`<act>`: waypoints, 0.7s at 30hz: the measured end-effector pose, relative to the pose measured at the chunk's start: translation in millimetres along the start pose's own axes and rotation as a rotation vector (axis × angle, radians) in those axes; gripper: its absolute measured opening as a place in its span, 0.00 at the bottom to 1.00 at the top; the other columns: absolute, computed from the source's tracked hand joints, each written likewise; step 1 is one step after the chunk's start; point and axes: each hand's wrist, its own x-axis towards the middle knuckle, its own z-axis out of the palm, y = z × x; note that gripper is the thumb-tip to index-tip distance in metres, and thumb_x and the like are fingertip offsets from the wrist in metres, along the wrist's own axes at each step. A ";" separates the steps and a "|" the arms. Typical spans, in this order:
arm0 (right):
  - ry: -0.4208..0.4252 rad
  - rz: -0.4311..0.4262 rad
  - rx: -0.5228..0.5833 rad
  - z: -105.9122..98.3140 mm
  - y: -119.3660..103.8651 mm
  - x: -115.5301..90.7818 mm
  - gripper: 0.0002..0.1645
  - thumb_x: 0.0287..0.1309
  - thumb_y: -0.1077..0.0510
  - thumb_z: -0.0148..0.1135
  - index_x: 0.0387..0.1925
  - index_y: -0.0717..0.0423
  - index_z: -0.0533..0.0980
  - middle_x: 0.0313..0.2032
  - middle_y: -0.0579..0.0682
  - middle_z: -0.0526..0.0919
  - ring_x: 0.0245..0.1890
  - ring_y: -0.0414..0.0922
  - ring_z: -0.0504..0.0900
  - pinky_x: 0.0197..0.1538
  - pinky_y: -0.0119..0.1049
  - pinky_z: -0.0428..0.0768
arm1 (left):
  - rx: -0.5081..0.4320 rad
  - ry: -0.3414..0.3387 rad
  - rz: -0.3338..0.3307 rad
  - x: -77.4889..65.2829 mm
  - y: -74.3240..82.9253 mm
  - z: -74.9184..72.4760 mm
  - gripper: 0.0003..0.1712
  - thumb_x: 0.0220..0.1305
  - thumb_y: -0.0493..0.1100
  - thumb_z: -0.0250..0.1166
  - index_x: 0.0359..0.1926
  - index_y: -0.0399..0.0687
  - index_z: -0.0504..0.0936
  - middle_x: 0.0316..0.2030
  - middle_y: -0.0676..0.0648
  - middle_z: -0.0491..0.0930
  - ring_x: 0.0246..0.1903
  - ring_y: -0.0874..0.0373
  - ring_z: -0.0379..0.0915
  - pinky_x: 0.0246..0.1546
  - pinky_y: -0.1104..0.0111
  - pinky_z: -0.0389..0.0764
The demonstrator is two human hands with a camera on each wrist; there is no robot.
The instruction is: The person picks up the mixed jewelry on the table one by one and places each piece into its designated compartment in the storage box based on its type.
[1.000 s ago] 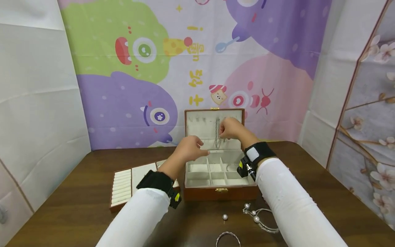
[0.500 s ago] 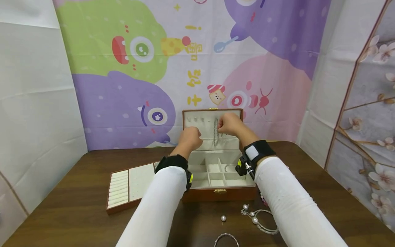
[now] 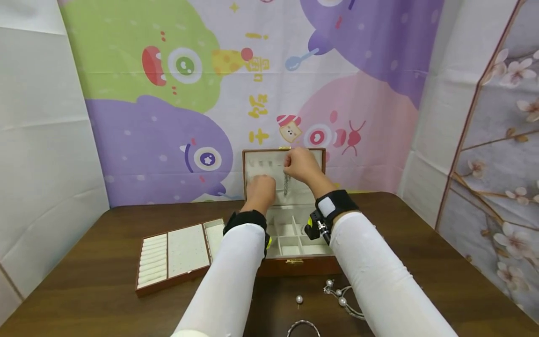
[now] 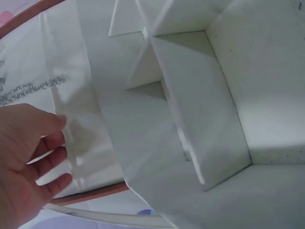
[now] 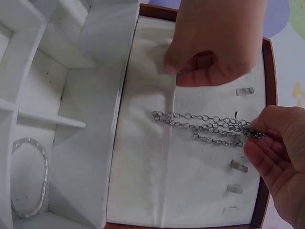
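Observation:
Silver chain necklace [image 5: 217, 119] strands hang in loops, pinched between the thumb and fingers of my right hand [image 3: 301, 164] at the upper part of the raised lid. Lower on the lid, left of the chain in the head view, my left hand [image 3: 261, 192] has loosely bent fingers. Its thumb tip is by the top edge of the cream lid pocket [image 5: 138, 143]; whether it touches the fabric is unclear. Nothing shows between its spread fingers in the left wrist view. The chain's lower loops reach over the pocket edge. The brown jewelry box [image 3: 311, 267] stands below both hands.
Small hooks [image 5: 234, 189] line the lid. A bangle [image 5: 46, 176] lies in a box compartment. To the left is a tray [image 3: 188, 252] with ring rolls. In front lie a pearl-headed pin [image 3: 299, 299], pearl bracelets [image 3: 342, 301] and another bangle [image 3: 303, 322].
My left hand has moved from over the compartments up to the lid pocket. My right hand has risen slightly, still pinching the chain. The head view has shifted a little.

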 end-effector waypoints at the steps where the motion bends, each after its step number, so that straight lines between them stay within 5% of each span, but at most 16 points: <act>1: 0.015 0.005 -0.002 1.2 -1.1 0.5 0.09 0.51 0.67 0.62 0.19 0.57 0.75 0.21 0.49 0.75 0.24 0.45 0.70 0.32 0.38 0.72 | 0.018 0.015 0.012 -1.7 0.4 0.8 0.12 0.71 0.39 0.55 0.46 0.47 0.85 0.47 0.44 0.80 0.48 0.48 0.76 0.41 0.57 0.82; 9: 0.089 0.034 -0.012 5.3 -4.5 0.1 0.04 0.53 0.65 0.61 0.29 0.61 0.82 0.31 0.55 0.84 0.32 0.50 0.81 0.39 0.43 0.80 | 0.057 0.097 0.023 -9.8 3.1 6.9 0.13 0.71 0.39 0.55 0.40 0.47 0.87 0.43 0.45 0.83 0.44 0.49 0.79 0.39 0.56 0.82; 15: 0.119 0.067 -0.009 2.7 1.6 0.8 0.04 0.54 0.65 0.62 0.27 0.60 0.81 0.29 0.54 0.83 0.29 0.49 0.78 0.37 0.42 0.78 | 0.007 0.018 0.069 -9.3 1.3 -4.2 0.11 0.70 0.36 0.56 0.37 0.44 0.85 0.42 0.44 0.84 0.42 0.48 0.80 0.39 0.57 0.83; 21: 0.061 0.081 -0.010 12.3 15.3 -6.2 0.06 0.54 0.67 0.60 0.24 0.60 0.80 0.26 0.54 0.81 0.28 0.50 0.77 0.37 0.42 0.77 | -0.033 -0.052 0.083 -8.2 -1.5 -8.4 0.09 0.69 0.34 0.57 0.40 0.43 0.84 0.47 0.44 0.82 0.46 0.48 0.79 0.44 0.57 0.81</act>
